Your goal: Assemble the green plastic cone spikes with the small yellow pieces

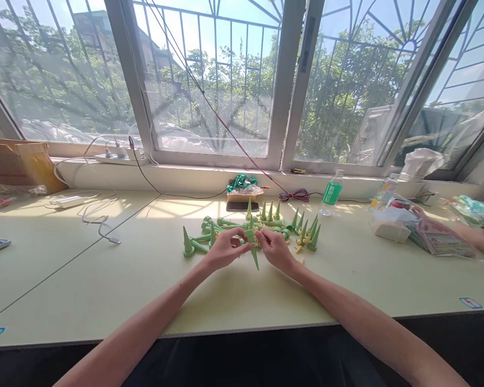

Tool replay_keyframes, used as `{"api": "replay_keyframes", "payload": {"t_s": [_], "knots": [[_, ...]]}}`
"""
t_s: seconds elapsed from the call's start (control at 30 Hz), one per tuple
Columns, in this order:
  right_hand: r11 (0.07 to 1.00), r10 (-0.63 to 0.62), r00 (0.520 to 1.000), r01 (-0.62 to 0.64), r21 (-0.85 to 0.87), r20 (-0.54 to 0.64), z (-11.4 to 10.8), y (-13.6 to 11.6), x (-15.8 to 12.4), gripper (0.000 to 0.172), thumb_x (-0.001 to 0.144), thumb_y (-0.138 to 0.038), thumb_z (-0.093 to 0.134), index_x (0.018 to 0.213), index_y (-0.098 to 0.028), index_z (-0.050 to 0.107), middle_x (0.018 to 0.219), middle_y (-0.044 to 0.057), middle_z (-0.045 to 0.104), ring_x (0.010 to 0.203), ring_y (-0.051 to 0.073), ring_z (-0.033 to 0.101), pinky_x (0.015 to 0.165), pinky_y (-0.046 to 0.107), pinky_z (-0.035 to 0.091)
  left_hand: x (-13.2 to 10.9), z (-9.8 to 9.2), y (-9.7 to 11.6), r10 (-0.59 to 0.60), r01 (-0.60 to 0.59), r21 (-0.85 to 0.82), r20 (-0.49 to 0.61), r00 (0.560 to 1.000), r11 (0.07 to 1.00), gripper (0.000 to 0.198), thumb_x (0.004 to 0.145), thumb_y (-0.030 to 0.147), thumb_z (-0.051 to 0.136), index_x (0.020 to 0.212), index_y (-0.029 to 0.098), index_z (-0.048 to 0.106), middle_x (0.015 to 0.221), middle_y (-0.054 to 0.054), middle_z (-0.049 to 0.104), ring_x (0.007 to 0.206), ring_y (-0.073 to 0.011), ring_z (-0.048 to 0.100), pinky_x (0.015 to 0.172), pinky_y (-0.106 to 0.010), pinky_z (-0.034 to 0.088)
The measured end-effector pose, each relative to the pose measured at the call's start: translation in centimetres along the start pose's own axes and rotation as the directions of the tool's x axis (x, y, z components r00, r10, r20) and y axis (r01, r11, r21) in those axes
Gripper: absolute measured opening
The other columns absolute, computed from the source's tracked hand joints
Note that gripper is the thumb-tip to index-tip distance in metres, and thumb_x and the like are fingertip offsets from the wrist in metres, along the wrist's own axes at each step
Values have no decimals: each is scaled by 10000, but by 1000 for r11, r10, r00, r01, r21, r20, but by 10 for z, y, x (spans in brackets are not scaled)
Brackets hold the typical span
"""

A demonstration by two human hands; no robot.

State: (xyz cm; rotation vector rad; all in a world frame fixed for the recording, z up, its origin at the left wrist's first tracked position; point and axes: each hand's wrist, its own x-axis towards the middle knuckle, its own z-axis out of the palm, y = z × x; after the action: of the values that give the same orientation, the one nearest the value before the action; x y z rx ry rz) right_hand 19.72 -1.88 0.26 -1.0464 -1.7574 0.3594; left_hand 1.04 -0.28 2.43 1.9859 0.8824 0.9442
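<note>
A green plastic spike [255, 259] with a round collar points down between my hands, in front of the pile. My left hand [228, 250] is closed around its collar, thumb and fingers on either side. From the right, my right hand [275, 249] pinches a small yellow plastic piece [256, 230] against the collar; its fingertips partly hide it. Several more green spikes stand upright on their collars or lie on their sides behind both hands, among them an upright spike [187, 243] on the left. Loose yellow pieces [299, 249] lie among the standing spikes on the right.
A small box [245, 196] with green material sits behind a dark phone [242, 206]. A green-labelled bottle [331, 193] and coiled cable [298, 195] stand near the sill. Tissues [391, 226], plastic packets [439, 236] and another person's arm [478, 240] are at right. White cables [100, 221] lie left.
</note>
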Motion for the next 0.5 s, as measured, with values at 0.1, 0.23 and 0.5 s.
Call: {"api": "replay_keyframes", "payload": {"t_s": [0.1, 0.23, 0.5], "knots": [[1000, 4, 1000, -4, -16, -3, 0, 0, 0, 442, 977, -446, 405, 617, -204, 323, 540, -50, 325, 525, 103, 276, 509, 259, 224, 0, 2, -2, 124, -119, 92, -57, 991, 989, 324, 789, 427, 710, 918, 151, 599, 729, 0, 595, 528, -83, 521, 480, -204, 446], [1000, 0, 1000, 0, -14, -10, 0, 1, 0, 449, 982, -462, 384, 619, -203, 331, 549, -42, 346, 527, 105, 296, 513, 259, 236, 1, 4, -5, 210, -191, 177, -93, 973, 965, 309, 817, 397, 683, 980, 154, 585, 763, -5, 583, 536, -83, 532, 463, -196, 455], [1000, 4, 1000, -4, -12, -1, -1, -2, 0, 464, 991, -475, 354, 620, -198, 392, 538, -35, 385, 510, 108, 345, 521, 258, 266, -1, 5, -4, 351, -309, 304, -93, 932, 901, 254, 873, 383, 628, 996, 174, 552, 904, -26, 557, 558, -75, 570, 444, -186, 456]]}}
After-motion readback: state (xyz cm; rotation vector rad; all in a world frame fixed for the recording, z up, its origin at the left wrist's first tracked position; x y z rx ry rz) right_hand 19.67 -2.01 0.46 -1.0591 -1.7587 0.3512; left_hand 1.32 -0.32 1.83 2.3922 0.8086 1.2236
